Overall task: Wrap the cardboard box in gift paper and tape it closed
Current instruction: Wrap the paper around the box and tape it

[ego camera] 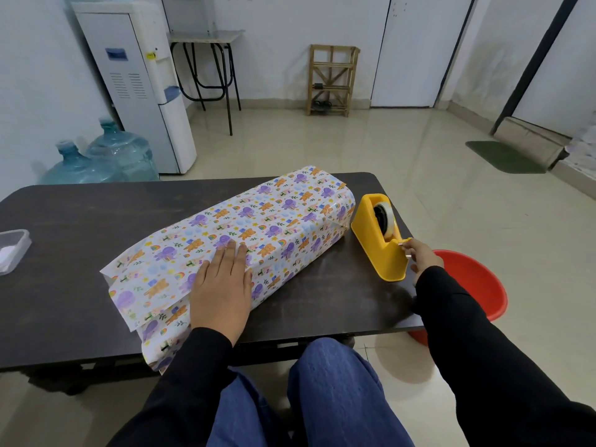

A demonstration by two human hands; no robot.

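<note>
Wrapped box (283, 227) on the tabletop (80, 246), with one hand on the gift paper (145, 285) and the other at the tape dispenser (380, 243).

We note the box lying diagonally across the tabletop, fully covered in paper, with its near end overhanging the front edge. The left hand (222, 285) rests flat on top, fingers straight, pressing the paper seam. The yellow dispenser stands just beside the box's far right end. The right hand (422, 256) pinches what appears to be the tape end (404, 248) at the cutter. We see a red basin (477, 285) on the floor beyond the tabletop's right edge.
</note>
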